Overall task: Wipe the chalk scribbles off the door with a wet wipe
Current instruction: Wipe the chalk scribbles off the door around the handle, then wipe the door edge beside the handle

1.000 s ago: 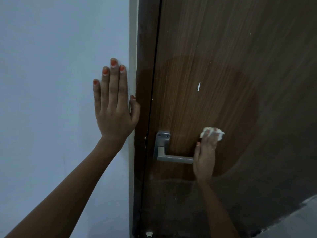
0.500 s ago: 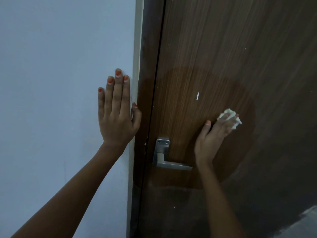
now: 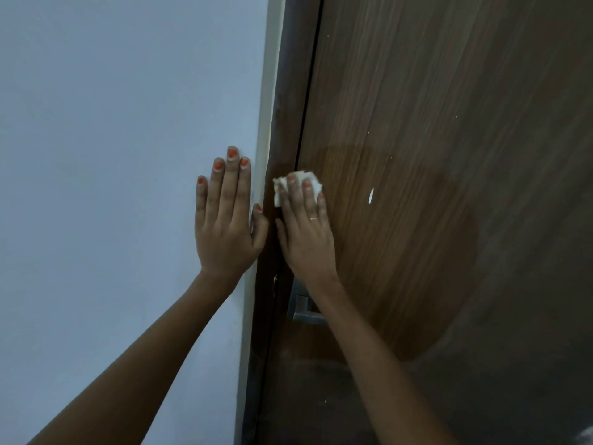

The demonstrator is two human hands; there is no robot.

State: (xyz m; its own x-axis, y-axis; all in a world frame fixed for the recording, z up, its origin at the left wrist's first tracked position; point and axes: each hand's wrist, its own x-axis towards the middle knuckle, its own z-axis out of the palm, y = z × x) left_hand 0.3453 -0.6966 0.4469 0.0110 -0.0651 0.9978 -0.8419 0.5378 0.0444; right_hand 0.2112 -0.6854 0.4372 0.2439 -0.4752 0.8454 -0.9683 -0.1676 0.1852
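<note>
The brown wood-grain door (image 3: 433, 155) fills the right of the view, with a darker wet round patch around its middle. A small white mark (image 3: 371, 196) shows on it, plus a few tiny white specks higher up. My right hand (image 3: 305, 232) presses a crumpled white wet wipe (image 3: 296, 184) flat against the door's left edge, by the frame. My left hand (image 3: 226, 220) lies flat on the wall, fingers spread, thumb at the frame's edge, holding nothing.
The pale wall (image 3: 112, 155) takes up the left half. The dark door frame (image 3: 282, 123) runs between wall and door. The metal door handle (image 3: 303, 308) sits below my right wrist, partly hidden by my forearm.
My right hand has swept the wipe from beside the handle up and right, then across left to the door's edge. The view has tilted. My left hand has stayed on the wall.
</note>
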